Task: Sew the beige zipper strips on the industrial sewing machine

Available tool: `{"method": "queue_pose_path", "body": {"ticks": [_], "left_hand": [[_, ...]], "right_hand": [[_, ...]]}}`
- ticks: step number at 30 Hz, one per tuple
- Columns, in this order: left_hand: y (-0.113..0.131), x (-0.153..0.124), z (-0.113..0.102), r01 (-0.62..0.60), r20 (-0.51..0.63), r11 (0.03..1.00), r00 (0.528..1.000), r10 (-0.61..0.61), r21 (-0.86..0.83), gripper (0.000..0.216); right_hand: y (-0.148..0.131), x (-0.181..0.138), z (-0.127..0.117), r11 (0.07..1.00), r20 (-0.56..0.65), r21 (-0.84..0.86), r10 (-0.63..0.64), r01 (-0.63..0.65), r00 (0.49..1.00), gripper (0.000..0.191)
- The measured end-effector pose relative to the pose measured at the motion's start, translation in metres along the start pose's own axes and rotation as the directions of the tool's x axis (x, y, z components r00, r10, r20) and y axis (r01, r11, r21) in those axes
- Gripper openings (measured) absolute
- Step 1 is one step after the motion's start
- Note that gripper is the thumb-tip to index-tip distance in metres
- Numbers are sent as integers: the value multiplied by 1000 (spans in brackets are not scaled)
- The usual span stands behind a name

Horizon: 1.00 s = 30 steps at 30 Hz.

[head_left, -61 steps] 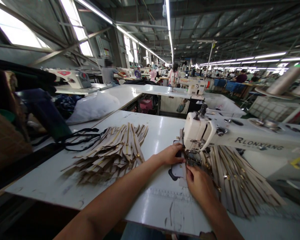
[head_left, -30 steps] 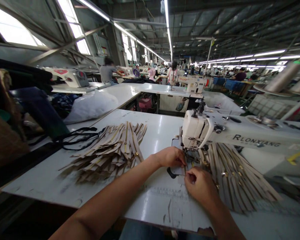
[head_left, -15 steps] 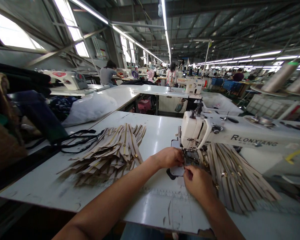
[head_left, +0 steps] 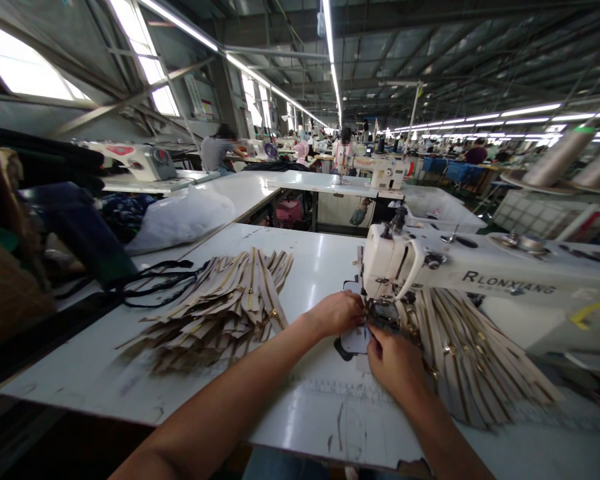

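My left hand [head_left: 337, 313] is closed, its fingertips pinched together just left of the needle of a white sewing machine [head_left: 390, 267]. Close in front of the presser foot, my right hand [head_left: 397, 360] is closed too, with thumb and forefinger together. Both seem to grip a zipper, mostly hidden by my fingers and the machine head; a narrow end of the zipper [head_left: 360, 257] shows behind the head. Beige zippers with brass teeth [head_left: 470, 353] fan out to the right of my right hand. Another heap of such zippers [head_left: 230, 307] lies left of my left forearm.
The white tabletop [head_left: 300, 413] has a printed ruler along its front. Black straps [head_left: 160, 280] lie by the left heap, and a white plastic bag [head_left: 185, 217] sits behind them. Thread cones [head_left: 560, 160] stand at right. Other people and machines are farther back.
My right fingertips have moved slightly up and forward toward the presser foot. The left hand has barely shifted, and both zipper heaps lie as before.
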<state>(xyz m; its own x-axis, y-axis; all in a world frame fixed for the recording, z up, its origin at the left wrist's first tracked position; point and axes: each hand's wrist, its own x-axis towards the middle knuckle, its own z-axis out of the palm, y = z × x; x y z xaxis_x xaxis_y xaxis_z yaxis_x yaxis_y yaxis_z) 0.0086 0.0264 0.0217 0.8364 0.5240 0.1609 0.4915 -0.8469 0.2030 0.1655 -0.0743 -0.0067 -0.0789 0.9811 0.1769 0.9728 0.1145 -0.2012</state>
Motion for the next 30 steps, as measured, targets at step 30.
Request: {"method": "queue_pose_path", "body": {"ticks": [30], "left_hand": [[3, -1, 7, 165, -4, 985, 986, -165, 42, 10]], "right_hand": [[2, -8, 10, 978, -49, 191, -73, 81, 996, 42]]}}
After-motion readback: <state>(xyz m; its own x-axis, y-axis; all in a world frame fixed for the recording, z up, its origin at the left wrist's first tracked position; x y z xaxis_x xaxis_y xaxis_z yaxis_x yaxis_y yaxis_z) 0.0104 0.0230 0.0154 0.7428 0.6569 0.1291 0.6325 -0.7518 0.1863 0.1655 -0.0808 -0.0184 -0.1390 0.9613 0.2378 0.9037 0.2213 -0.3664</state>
